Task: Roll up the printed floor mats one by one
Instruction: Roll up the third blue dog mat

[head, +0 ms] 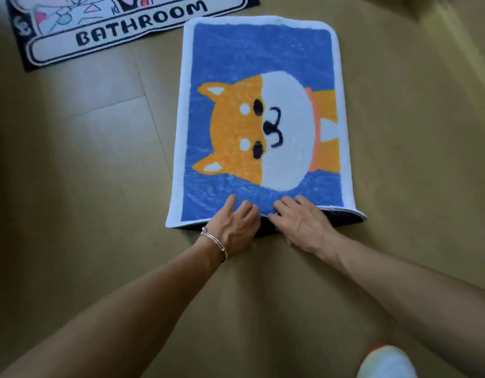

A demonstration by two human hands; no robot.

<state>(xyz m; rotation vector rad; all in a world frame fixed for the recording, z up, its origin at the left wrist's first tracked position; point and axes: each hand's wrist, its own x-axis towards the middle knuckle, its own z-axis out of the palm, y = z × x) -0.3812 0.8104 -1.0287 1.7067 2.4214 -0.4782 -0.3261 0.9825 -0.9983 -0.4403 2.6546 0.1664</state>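
The blue plush floor mat with the orange-and-white dog face and white border [260,118] lay flat on the tan wood-look floor [80,165], filling the centre of the frame, its far edge toward the top and its near edge at your hands. That near edge had been turned over on itself at lower centre, so a strip of the dark, speckled backing [342,217] showed along the right part of the fold; the rest of the pile side was smooth and unwrinkled.

Your left hand [233,227], with a thin silver bangle [214,238] at the wrist, and your right hand [301,222] sat side by side at the middle of that folded edge. On both, the fingers were curled down over the fold, pinching the hem, not spread flat. The thumbs were hidden, so I could not tell how much mat they held beneath.

You looked to be at the very start of the roll. To do it well, you needed the first turn small and tight, and even across the whole width. With both hands bunched at the centre, the corners could lag and the roll cone, so sliding the hands apart toward the two corners would have helped.

A second, black-edged white mat printed BATHROOM [121,25] lay flat at the upper left, apart from the first.
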